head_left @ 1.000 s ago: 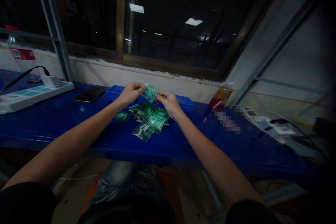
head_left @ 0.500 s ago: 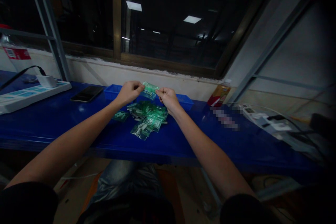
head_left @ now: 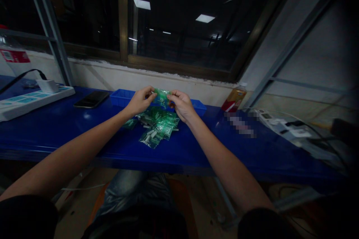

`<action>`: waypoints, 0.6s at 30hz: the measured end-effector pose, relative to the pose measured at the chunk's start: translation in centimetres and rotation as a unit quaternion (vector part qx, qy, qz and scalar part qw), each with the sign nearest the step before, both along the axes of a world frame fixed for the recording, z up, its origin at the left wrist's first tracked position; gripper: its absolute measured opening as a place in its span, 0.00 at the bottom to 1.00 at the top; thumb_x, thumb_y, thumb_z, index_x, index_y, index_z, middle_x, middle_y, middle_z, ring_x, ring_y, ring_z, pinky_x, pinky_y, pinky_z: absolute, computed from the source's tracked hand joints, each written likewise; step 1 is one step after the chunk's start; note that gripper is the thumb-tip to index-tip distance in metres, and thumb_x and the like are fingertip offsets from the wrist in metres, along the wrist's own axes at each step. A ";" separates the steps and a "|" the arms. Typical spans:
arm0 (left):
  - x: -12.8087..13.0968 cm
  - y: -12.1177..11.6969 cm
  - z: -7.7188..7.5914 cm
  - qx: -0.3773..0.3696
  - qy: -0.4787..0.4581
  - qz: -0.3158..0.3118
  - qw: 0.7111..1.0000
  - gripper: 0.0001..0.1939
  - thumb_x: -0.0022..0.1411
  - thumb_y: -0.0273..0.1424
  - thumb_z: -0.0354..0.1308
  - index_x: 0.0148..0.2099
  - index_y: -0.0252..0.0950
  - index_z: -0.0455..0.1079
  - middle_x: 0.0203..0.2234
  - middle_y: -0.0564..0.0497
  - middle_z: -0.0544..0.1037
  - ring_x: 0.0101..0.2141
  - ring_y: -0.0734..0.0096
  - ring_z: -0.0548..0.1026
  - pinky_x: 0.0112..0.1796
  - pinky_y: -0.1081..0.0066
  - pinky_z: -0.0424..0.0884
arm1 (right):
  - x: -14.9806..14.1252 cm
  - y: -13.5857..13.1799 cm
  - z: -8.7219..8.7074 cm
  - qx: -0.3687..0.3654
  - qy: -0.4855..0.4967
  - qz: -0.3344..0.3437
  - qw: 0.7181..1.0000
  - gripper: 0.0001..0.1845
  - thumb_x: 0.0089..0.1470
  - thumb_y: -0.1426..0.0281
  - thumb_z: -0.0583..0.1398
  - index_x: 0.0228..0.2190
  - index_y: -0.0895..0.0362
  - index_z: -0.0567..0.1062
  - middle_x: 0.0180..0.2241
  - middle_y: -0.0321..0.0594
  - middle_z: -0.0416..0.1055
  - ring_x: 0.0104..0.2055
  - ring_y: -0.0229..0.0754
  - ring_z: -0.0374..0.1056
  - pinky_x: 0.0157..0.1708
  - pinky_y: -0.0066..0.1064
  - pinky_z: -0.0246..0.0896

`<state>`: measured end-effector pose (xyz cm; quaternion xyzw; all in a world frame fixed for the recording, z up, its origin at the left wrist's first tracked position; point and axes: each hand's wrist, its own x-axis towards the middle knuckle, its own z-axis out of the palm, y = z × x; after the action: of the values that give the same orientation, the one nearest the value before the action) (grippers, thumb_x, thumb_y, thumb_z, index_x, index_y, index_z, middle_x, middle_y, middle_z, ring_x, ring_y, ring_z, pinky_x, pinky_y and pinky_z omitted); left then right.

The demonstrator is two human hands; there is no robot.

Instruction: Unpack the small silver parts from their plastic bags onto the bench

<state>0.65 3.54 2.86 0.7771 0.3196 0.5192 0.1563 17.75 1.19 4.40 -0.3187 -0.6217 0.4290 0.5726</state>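
Note:
Between my two hands hangs a small clear green plastic bag (head_left: pixel 162 99) with small pieces inside that are too blurred to name. My left hand (head_left: pixel 141 100) pinches its left upper edge between thumb and fingers. The right upper edge is pinched by my right hand (head_left: pixel 181 104). Just below lies a pile of similar green bags (head_left: pixel 158 125) on the blue table (head_left: pixel 112 149), with pale short pieces in them. Behind my hands stand a blue tray on the left (head_left: pixel 120 97) and a blue tray on the right (head_left: pixel 198 107), both partly hidden.
A phone (head_left: pixel 91 99) and a white power strip (head_left: pixel 36 101) lie to the left, near a bottle with a red label (head_left: pixel 15 56). To the right stand a drink bottle (head_left: pixel 234 99) and another power strip with cables (head_left: pixel 294 130). A window (head_left: pixel 185 26) is behind the table.
The held bag has turned from tilted to hanging more upright between my hands, and both hands keep their pinch. The pile stays as it was. The view has shifted slightly.

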 end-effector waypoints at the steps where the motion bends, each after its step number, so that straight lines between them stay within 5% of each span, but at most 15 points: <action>1: 0.0 0.1 0.0 -0.004 -0.004 -0.005 1.000 0.07 0.58 0.33 0.51 0.35 0.33 0.64 0.20 0.55 0.66 0.23 0.76 0.65 0.26 0.74 0.59 | 0.0 0.1 0.0 0.004 0.000 -0.003 1.000 0.11 0.38 0.66 0.62 0.20 0.57 0.65 0.16 0.28 0.62 0.18 0.29 0.57 0.18 0.22 0.48; 11: -0.3 0.1 0.4 -0.072 -0.069 -0.014 0.995 0.07 0.57 0.33 0.53 0.34 0.34 0.64 0.14 0.57 0.65 0.17 0.78 0.64 0.20 0.77 0.57 | 1.1 0.6 0.6 0.026 0.032 -0.037 0.998 0.15 0.37 0.64 0.64 0.22 0.57 0.63 0.20 0.32 0.67 0.22 0.31 0.63 0.21 0.23 0.53; 18: -0.2 0.0 0.4 -0.107 -0.089 -0.038 0.990 0.06 0.58 0.32 0.52 0.34 0.35 0.62 0.14 0.58 0.67 0.16 0.80 0.64 0.19 0.79 0.58 | 0.6 0.9 -0.4 0.054 -0.057 -0.082 0.994 0.20 0.34 0.64 0.66 0.30 0.55 0.65 0.24 0.30 0.63 0.24 0.31 0.59 0.21 0.24 0.52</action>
<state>0.42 3.56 3.27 0.7185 0.3284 0.5424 0.2859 18.36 2.07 4.01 -0.3613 -0.6471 0.3281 0.5858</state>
